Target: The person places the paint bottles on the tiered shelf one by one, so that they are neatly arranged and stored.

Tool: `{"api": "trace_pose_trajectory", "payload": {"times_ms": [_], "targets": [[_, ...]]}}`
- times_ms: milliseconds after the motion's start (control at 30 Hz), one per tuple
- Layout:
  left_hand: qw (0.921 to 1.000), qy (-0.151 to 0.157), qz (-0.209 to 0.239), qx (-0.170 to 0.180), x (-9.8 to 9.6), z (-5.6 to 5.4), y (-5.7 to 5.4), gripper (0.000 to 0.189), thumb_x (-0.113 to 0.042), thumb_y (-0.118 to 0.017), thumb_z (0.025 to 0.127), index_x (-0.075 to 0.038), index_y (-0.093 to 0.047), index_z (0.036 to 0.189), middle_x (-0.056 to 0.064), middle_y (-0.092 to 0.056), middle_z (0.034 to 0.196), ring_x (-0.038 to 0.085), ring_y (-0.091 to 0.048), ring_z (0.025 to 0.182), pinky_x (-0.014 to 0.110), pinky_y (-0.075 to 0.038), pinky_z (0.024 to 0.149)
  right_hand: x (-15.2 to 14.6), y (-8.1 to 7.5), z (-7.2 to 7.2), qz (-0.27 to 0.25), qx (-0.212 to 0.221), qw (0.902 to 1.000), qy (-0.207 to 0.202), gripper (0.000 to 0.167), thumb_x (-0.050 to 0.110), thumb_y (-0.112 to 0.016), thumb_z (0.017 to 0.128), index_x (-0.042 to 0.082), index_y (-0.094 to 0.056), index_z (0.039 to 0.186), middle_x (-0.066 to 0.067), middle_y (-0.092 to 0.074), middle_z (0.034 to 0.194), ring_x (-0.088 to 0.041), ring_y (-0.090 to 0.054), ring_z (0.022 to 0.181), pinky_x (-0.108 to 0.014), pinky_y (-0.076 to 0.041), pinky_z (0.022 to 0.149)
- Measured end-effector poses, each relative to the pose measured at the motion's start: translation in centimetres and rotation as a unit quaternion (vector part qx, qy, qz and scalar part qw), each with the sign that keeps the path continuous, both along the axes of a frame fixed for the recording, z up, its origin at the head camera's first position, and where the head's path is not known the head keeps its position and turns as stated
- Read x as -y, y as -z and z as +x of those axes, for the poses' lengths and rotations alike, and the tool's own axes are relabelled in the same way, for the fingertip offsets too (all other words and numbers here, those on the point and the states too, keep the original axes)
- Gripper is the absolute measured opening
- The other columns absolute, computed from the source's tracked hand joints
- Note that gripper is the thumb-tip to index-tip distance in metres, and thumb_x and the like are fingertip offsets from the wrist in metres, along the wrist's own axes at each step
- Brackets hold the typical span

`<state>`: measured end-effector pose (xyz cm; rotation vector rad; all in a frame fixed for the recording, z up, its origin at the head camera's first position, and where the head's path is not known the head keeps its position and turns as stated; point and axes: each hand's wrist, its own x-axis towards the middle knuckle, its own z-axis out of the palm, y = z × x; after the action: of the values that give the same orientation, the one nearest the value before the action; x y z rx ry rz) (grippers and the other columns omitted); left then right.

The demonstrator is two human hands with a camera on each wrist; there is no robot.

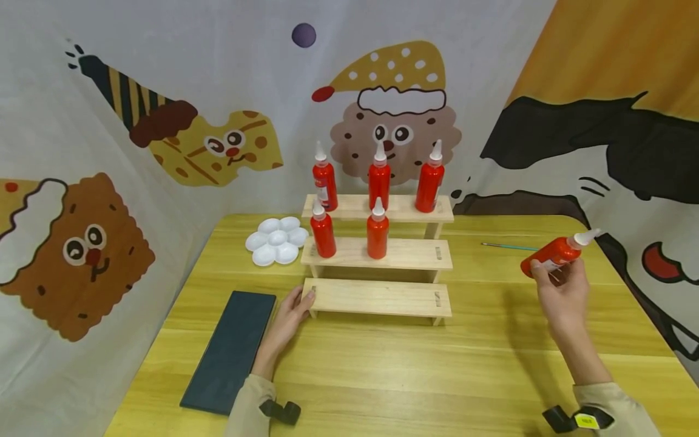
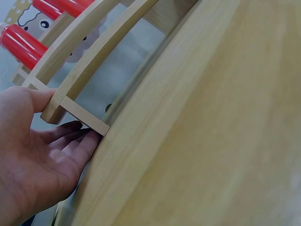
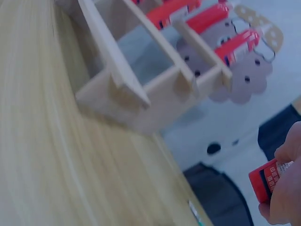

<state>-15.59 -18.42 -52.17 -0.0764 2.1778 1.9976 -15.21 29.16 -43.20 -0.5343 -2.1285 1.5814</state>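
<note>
My right hand [image 1: 562,297] grips a red squeeze bottle [image 1: 558,255] with a white nozzle cap, tilted above the table's right side. In the right wrist view, the bottle's base [image 3: 263,181] shows between thumb and fingers. A three-step wooden rack [image 1: 377,297] stands mid-table. At its lowest step's left end, my left hand [image 1: 292,312] holds on, thumb on the board and the other fingers by the leg [image 2: 84,115]. Three red bottles like it, one of them the middle bottle [image 1: 379,182], stand on the top step; two, including the left one [image 1: 323,235], are on the middle step.
A white flower-shaped paint palette [image 1: 276,240] lies left of the rack. Nearer me, a dark flat rectangular board [image 1: 229,352] lies beside my left forearm. A thin teal-handled brush [image 1: 510,246] lies behind the held bottle. A cartoon-printed cloth [image 1: 218,54] hangs behind the table.
</note>
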Motion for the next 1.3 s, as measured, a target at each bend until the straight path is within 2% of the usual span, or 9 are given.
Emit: {"api": "trace_pose_trajectory", "payload": {"times_ms": [200,433,533,700,867,1067,1300], "targets": [[1.0000,0.001,0.000,-0.001,0.1,-0.1,0.0,0.067,-0.043,-0.055,0.105,-0.002,-0.034,0.155,0.025,-0.042,0.155,0.038,-0.039,0.146,0.058,-0.035,0.118,2.7,-1.4,-0.3,0.028,-0.039,0.9961,-0.074,0.043,0.010,-0.063,0.100,0.016,-0.049,0.140,0.016,-0.056,0.113,0.001,-0.058,0.104,-0.004,-0.047,0.084],[1.0000,-0.001,0.000,-0.002,0.0,-0.1,0.0,0.069,-0.043,-0.054,0.105,-0.001,-0.033,0.155,0.026,-0.041,0.156,0.039,-0.038,0.146,0.057,-0.035,0.118,5.8,-2.4,-1.4,0.062,-0.090,0.9842,-0.139,0.039,0.008,-0.065,0.099,0.008,-0.052,0.136,0.018,-0.059,0.111,0.001,-0.060,0.102,-0.005,-0.049,0.087],[1.0000,-0.001,0.000,-0.003,0.0,-0.1,0.0,0.068,-0.043,-0.054,0.105,-0.001,-0.033,0.155,0.026,-0.042,0.155,0.039,-0.039,0.146,0.058,-0.035,0.118,7.1,-2.6,-1.9,0.070,-0.098,0.9787,-0.166,0.040,0.008,-0.065,0.099,0.003,-0.051,0.136,0.016,-0.059,0.112,0.001,-0.060,0.102,-0.006,-0.049,0.088],[1.0000,-0.002,-0.002,-0.004,0.1,-0.3,0.1,0.067,-0.042,-0.054,0.105,-0.002,-0.034,0.155,0.025,-0.043,0.154,0.039,-0.041,0.145,0.058,-0.036,0.118,9.2,-2.6,-2.7,0.086,-0.088,0.9694,-0.212,0.042,0.010,-0.065,0.100,-0.001,-0.050,0.138,-0.003,-0.062,0.119,0.001,-0.057,0.104,-0.007,-0.047,0.090],[1.0000,-0.007,-0.003,-0.003,0.2,-0.3,0.2,0.066,-0.041,-0.054,0.106,-0.001,-0.034,0.155,0.026,-0.044,0.153,0.039,-0.043,0.143,0.057,-0.037,0.117,10.8,-2.2,-3.6,0.099,-0.075,0.9602,-0.250,0.041,0.008,-0.064,0.100,-0.003,-0.050,0.136,-0.021,-0.063,0.123,-0.011,-0.058,0.107,-0.007,-0.046,0.091],[1.0000,-0.007,0.001,-0.003,0.2,-0.3,0.1,0.066,-0.042,-0.054,0.106,-0.002,-0.035,0.154,0.025,-0.045,0.153,0.037,-0.043,0.143,0.055,-0.037,0.117,12.1,-1.9,-4.5,0.118,-0.049,0.9525,-0.276,0.044,0.012,-0.066,0.099,-0.002,-0.050,0.138,-0.023,-0.063,0.126,-0.032,-0.061,0.111,-0.008,-0.046,0.087],[1.0000,-0.004,-0.001,-0.003,0.1,-0.2,-0.1,0.068,-0.043,-0.054,0.105,-0.002,-0.034,0.155,0.025,-0.044,0.154,0.038,-0.042,0.144,0.056,-0.037,0.118,12.9,-1.9,-4.8,0.096,-0.039,0.9525,-0.286,0.045,0.015,-0.066,0.100,0.000,-0.050,0.139,-0.024,-0.063,0.126,-0.033,-0.063,0.111,-0.007,-0.049,0.084]]}}
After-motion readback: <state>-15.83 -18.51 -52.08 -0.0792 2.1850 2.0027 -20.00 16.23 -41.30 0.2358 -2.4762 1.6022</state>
